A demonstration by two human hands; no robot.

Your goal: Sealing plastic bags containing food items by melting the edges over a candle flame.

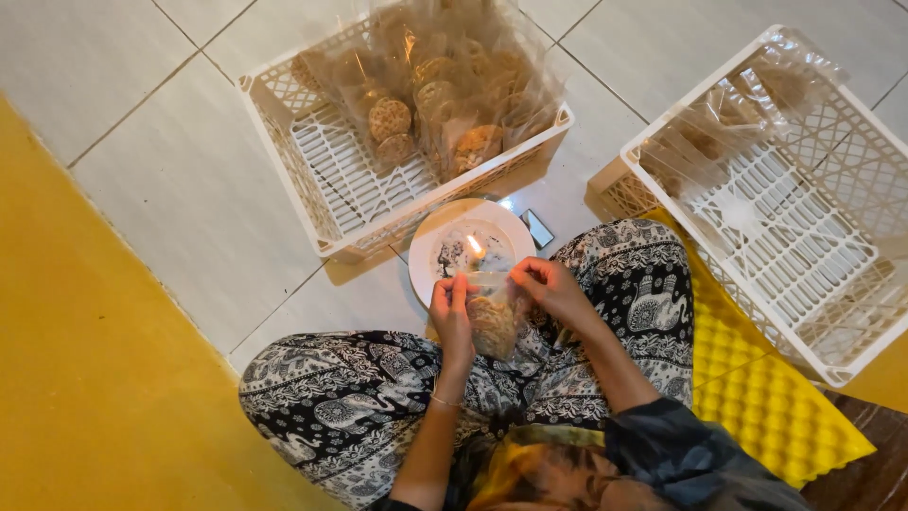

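While our left hand [452, 308] and right hand [549, 284] pinch the cracker bag [494, 322] shut, we keep its edge taut — barely touching the flame [474, 246].

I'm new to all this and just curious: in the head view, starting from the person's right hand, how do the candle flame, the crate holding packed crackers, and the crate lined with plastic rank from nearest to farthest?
From the right hand:
1. Candle flame, just ahead and to its left, on the white plate.
2. Crate lined with plastic, off to the right; its near corner lies closest.
3. Crate holding packed crackers, ahead and to the left. The gap between these two crates is small, so this order is tentative.
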